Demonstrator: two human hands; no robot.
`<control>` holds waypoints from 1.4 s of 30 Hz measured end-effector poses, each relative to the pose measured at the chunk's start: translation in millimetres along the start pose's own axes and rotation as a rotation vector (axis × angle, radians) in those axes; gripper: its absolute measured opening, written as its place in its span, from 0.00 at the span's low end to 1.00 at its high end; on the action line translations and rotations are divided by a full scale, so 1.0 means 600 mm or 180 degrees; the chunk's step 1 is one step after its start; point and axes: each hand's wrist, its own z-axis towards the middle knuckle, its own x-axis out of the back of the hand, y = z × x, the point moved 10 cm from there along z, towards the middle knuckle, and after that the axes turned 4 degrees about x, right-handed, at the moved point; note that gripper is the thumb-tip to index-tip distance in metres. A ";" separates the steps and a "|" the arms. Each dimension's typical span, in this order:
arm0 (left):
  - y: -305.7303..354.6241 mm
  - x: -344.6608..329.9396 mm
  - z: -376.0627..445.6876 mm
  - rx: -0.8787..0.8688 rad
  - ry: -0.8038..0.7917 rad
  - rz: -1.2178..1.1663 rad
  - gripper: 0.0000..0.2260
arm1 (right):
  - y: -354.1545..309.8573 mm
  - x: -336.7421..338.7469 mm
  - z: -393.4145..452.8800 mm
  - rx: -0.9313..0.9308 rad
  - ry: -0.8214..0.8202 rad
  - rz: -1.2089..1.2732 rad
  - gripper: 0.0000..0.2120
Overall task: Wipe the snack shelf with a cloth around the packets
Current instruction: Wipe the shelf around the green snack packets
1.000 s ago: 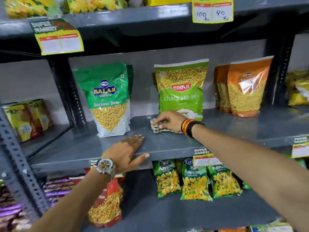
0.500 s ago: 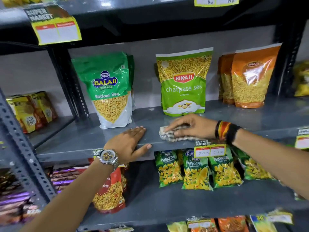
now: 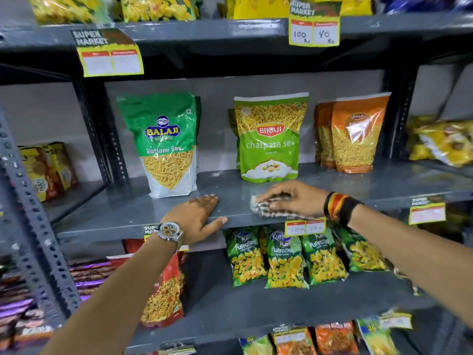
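Observation:
My right hand (image 3: 294, 197) presses a checked cloth (image 3: 263, 210) flat on the grey snack shelf (image 3: 122, 213), near its front edge and just in front of the green Bikaji chatpata sev packet (image 3: 270, 139). Most of the cloth is hidden under the palm. My left hand (image 3: 197, 217), with a wristwatch, lies flat and empty on the shelf's front lip, in front of the green Balaji Ratlami sev packet (image 3: 163, 142). Two orange Bikaji packets (image 3: 358, 135) stand at the right of the same shelf.
A price tag (image 3: 305, 227) hangs on the shelf lip under my right wrist. Puffcorn packets (image 3: 281, 260) and a red packet (image 3: 163, 290) sit on the shelf below. Dark perforated uprights (image 3: 99, 129) frame the bay, and another shelf with a price label (image 3: 314, 30) runs overhead.
My right hand has slid the cloth from close to the chatpata sev packet toward the shelf's front edge and a little right. My left hand has stayed in place.

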 end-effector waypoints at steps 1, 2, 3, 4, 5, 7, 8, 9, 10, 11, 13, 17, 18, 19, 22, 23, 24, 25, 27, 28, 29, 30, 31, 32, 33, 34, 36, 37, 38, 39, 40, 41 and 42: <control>0.002 0.002 0.001 0.0000 -0.0005 0.0005 0.49 | 0.006 0.029 -0.010 0.0007 0.0126 0.0077 0.14; 0.006 0.005 0.002 0.0000 0.0012 0.0005 0.49 | 0.016 0.068 -0.017 -0.0005 0.0357 0.0137 0.15; 0.014 0.011 0.006 0.0004 0.0064 -0.0009 0.48 | 0.032 0.107 -0.020 -0.0056 0.0616 0.0161 0.15; 0.027 0.017 0.010 0.0016 0.0144 -0.0055 0.46 | 0.049 0.141 -0.020 -0.0113 0.0801 0.0146 0.15; 0.043 0.023 0.016 0.0028 0.0224 -0.0130 0.44 | 0.069 0.164 -0.015 -0.0178 0.0902 0.0107 0.15; 0.086 0.030 0.036 0.0023 0.0293 -0.0250 0.43 | 0.102 0.188 0.008 -0.0247 0.0942 0.0048 0.14; 0.108 0.030 0.048 0.0029 0.0276 -0.0270 0.44 | 0.111 0.190 0.023 -0.0236 0.0883 0.0025 0.14; 0.128 0.026 0.062 0.0047 0.0240 -0.0258 0.45 | 0.116 0.185 0.041 -0.0199 0.0788 -0.0028 0.13; 0.144 0.020 0.074 0.0072 0.0196 -0.0228 0.46 | 0.118 0.175 0.059 -0.0127 0.0674 -0.0081 0.13; 0.155 0.015 0.085 0.0110 0.0160 -0.0205 0.46 | 0.122 0.164 0.077 -0.0068 0.0571 -0.0126 0.12; 0.159 0.004 0.097 0.0252 0.0135 -0.0193 0.47 | 0.122 0.134 0.107 0.0085 0.0367 -0.0149 0.13; 0.152 -0.003 0.100 0.0418 0.0125 -0.0167 0.50 | 0.149 0.084 0.140 0.0340 0.0052 -0.0246 0.13; 0.153 -0.003 0.099 0.0432 0.0124 -0.0172 0.50 | 0.164 0.082 0.141 0.0365 0.0024 -0.0237 0.13; 0.154 -0.003 0.100 0.0441 0.0126 -0.0168 0.50 | 0.185 0.085 0.140 0.0354 0.0030 -0.0171 0.14; 0.158 -0.005 0.099 0.0437 0.0106 -0.0107 0.49 | 0.241 0.105 0.121 0.0251 0.0082 -0.0053 0.15; 0.158 -0.007 0.101 0.0418 0.0082 -0.0076 0.48 | 0.252 0.111 0.112 0.0231 0.0080 -0.0050 0.15; 0.157 -0.009 0.102 0.0401 0.0055 -0.0055 0.48 | 0.258 0.116 0.104 0.0214 0.0076 -0.0062 0.15; 0.155 -0.011 0.103 0.0393 0.0033 -0.0048 0.48 | 0.257 0.120 0.095 0.0222 0.0074 -0.0075 0.15; 0.153 -0.014 0.103 0.0401 0.0017 -0.0035 0.48 | 0.244 0.121 0.076 0.0232 0.0065 -0.0105 0.15; 0.153 -0.014 0.103 0.0396 0.0013 -0.0019 0.48 | 0.234 0.119 0.062 0.0227 0.0081 -0.0105 0.15; 0.154 -0.014 0.103 0.0387 0.0005 -0.0005 0.47 | 0.220 0.113 0.045 0.0239 0.0087 -0.0027 0.15; 0.155 -0.014 0.102 0.0386 -0.0005 0.0003 0.47 | 0.202 0.106 0.022 0.0264 0.0072 0.0058 0.15; 0.156 -0.013 0.102 0.0392 -0.0009 0.0008 0.46 | 0.180 0.098 -0.003 0.0328 0.0032 0.0109 0.14; 0.157 -0.012 0.102 0.0407 -0.0011 0.0012 0.45 | 0.161 0.089 -0.027 0.0393 -0.0057 0.0134 0.14; 0.156 -0.012 0.101 0.0423 -0.0003 0.0014 0.45 | 0.145 0.088 -0.046 0.0438 -0.0147 0.0136 0.14; 0.155 -0.011 0.100 0.0436 0.0017 0.0010 0.46 | 0.136 0.095 -0.055 0.0463 -0.0213 0.0127 0.14; 0.153 -0.011 0.100 0.0441 0.0042 -0.0028 0.48 | 0.142 0.138 -0.044 0.0446 -0.0035 0.0206 0.15; 0.151 -0.012 0.100 0.0444 0.0050 -0.0048 0.48 | 0.158 0.166 -0.032 0.0364 0.0180 0.0287 0.15; 0.150 -0.012 0.101 0.0458 0.0060 -0.0061 0.49 | 0.183 0.188 -0.019 0.0250 0.0352 0.0290 0.15; 0.149 -0.012 0.101 0.0464 0.0066 -0.0065 0.49 | 0.212 0.200 -0.006 0.0057 0.0487 0.0194 0.14; 0.150 -0.012 0.101 0.0459 0.0059 -0.0062 0.49 | 0.238 0.199 0.003 -0.0165 0.0553 0.0099 0.14; 0.151 -0.011 0.101 0.0448 0.0055 -0.0055 0.49 | 0.249 0.189 0.005 -0.0312 0.0576 0.0034 0.13; 0.151 -0.012 0.101 0.0440 0.0046 -0.0048 0.49 | 0.248 0.173 0.004 -0.0340 0.0551 -0.0008 0.13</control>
